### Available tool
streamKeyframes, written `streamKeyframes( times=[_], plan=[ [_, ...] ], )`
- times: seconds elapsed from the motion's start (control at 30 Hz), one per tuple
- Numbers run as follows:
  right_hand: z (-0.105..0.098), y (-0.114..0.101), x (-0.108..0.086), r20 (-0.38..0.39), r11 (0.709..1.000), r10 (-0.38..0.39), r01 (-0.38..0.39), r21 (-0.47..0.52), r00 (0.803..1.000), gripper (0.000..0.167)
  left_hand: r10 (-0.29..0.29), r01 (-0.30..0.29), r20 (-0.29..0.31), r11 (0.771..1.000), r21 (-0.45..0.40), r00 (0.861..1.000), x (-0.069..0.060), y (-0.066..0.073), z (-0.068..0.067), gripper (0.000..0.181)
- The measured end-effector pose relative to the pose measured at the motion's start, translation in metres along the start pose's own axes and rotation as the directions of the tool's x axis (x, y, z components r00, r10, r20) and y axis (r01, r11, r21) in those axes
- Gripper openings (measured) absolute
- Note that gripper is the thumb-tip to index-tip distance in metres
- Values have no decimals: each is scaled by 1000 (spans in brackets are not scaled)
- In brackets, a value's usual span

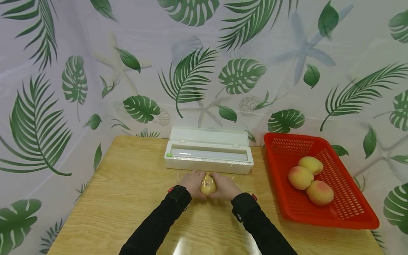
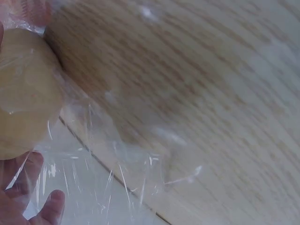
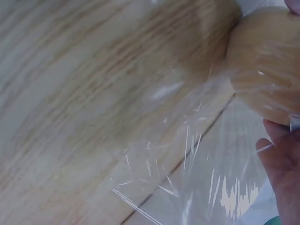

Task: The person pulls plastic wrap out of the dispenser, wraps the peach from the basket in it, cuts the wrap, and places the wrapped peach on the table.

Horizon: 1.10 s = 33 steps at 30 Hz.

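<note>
A yellow peach (image 1: 208, 185) with clear plastic film over it sits on the wooden table, in front of the white box. The left hand (image 1: 193, 183) holds it from the left and the right hand (image 1: 224, 186) from the right, fingers curved around its sides. In the left wrist view the peach (image 2: 27, 96) is at the left edge, with fingertips of a hand (image 2: 29, 192) below it and loose film (image 2: 98, 183) spreading beside it. The right wrist view has the peach (image 3: 267, 63) at upper right, wrinkled film (image 3: 201, 159) and fingers (image 3: 281, 164) under it.
A white film box (image 1: 208, 166) with its lid raised stands at the table's back edge, a green piece at its left end. On the right, a red basket (image 1: 277, 191) holds three peaches (image 1: 319, 193). A leaf-patterned sheet (image 1: 204, 71) hangs behind the wooden table (image 1: 127, 184).
</note>
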State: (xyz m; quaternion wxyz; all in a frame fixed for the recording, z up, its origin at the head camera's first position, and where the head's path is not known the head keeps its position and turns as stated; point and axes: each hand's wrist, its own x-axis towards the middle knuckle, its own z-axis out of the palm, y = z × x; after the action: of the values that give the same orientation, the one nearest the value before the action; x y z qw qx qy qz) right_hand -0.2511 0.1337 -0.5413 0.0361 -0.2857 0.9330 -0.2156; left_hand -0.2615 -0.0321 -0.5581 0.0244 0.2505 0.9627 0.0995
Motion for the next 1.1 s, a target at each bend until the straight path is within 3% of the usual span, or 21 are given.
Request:
streamKeyframes(
  times=[0.23, 0.3, 0.4, 0.47, 0.53, 0.63, 0.7, 0.8, 0.93, 1.0, 1.1],
  plan=[
    [2, 6, 4, -4, 999, 13, -13, 29, 1000, 64, 23, -22, 8, 998, -58, 1000, 9, -6, -3, 76],
    [3, 7, 4, -38, 1000, 0, -1, -19, 999, 65, 19, -17, 27, 997, -77, 999, 11, -5, -7, 73],
    [5, 6, 1, -95, 983, -27, 9, -184, 995, 67, -15, 24, 85, 994, -103, 996, 12, -1, -17, 73],
    [7, 3, -2, -115, 949, -56, 18, -313, 992, 69, -35, 48, 116, 993, -109, 993, 12, -1, -20, 73],
    [10, -4, -5, -157, 891, -139, 54, -451, 978, 65, -60, 78, 149, 990, -118, 987, 13, 0, -25, 73],
    [16, -15, -9, -229, 810, -287, 108, -576, 930, 54, -72, 91, 174, 990, -104, 982, 15, -2, -26, 77],
    [21, -18, -11, -266, 772, -343, 109, -627, 901, 46, -78, 99, 190, 990, -101, 979, 16, -2, -27, 77],
    [27, -19, -13, -253, 739, -334, 86, -668, 908, 42, -68, 92, 189, 988, -121, 980, 17, -1, -29, 71],
    [35, -17, -14, -221, 670, -320, 55, -740, 921, 34, -40, 73, 194, 983, -166, 980, 22, -3, -28, 60],
    [39, -16, -13, -232, 641, -340, 44, -766, 912, 32, -25, 60, 195, 982, -180, 981, 24, -6, -25, 59],
    [42, -15, -9, -268, 634, -367, 29, -773, 891, 40, -9, 46, 189, 981, -190, 982, 29, -12, -19, 62]
  ],
)
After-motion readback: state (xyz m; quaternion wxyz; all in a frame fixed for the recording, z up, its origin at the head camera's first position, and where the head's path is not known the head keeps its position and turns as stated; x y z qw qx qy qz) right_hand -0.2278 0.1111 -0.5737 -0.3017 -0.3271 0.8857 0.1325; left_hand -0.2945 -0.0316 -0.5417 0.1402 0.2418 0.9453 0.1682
